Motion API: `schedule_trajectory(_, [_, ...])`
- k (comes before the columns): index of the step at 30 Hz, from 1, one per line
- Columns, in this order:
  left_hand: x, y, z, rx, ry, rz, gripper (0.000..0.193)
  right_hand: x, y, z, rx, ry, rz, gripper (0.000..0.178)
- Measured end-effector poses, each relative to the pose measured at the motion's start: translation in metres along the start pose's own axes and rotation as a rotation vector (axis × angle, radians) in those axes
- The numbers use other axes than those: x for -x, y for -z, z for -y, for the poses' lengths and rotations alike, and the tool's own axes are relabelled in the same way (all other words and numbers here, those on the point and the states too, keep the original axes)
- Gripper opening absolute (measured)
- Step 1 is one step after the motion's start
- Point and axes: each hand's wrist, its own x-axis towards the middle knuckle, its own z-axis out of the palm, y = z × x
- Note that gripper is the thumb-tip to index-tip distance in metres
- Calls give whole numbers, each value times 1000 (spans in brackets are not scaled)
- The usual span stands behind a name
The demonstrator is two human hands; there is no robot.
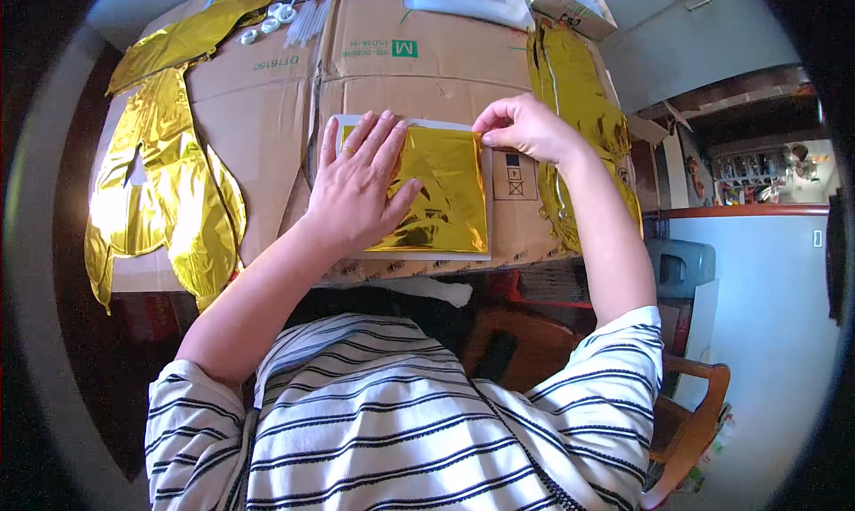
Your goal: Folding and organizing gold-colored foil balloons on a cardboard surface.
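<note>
A flat, folded piece of shiny gold foil [441, 186] lies on a slightly larger white sheet [487, 204] near the table's front edge. Across its left part my left hand [361, 177] rests flat, fingers stretched out and pointing away from me. At the far right corner, my right hand [525, 128] pinches the foil's edge between thumb and forefinger. The other fingers of that hand are curled. Part of the foil's left side is hidden under my left hand.
Brown cardboard [401, 93] covers the table. Limp gold foil shapes, like deflated balloons, lie at left [160, 182] and right [579, 110]. White rolls [283, 12] and clear straws [309, 21] sit at the back, near an open box [570, 4]. A wooden chair [699, 413] stands at right.
</note>
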Motion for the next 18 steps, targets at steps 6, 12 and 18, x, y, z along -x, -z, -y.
schedule_trajectory(6, [0, -1, 0, 11, 1, -6, 67, -3, -3, -8, -24, 0, -38, 12])
schedule_trajectory(12, [2, -2, 0, 8, 5, -8, 67, 26, -19, 14, 199, -80, -277, 15])
schedule_trajectory(18, [2, 0, 0, 18, 12, -12, 68, 38, -36, 15, -193, -346, -140, 29])
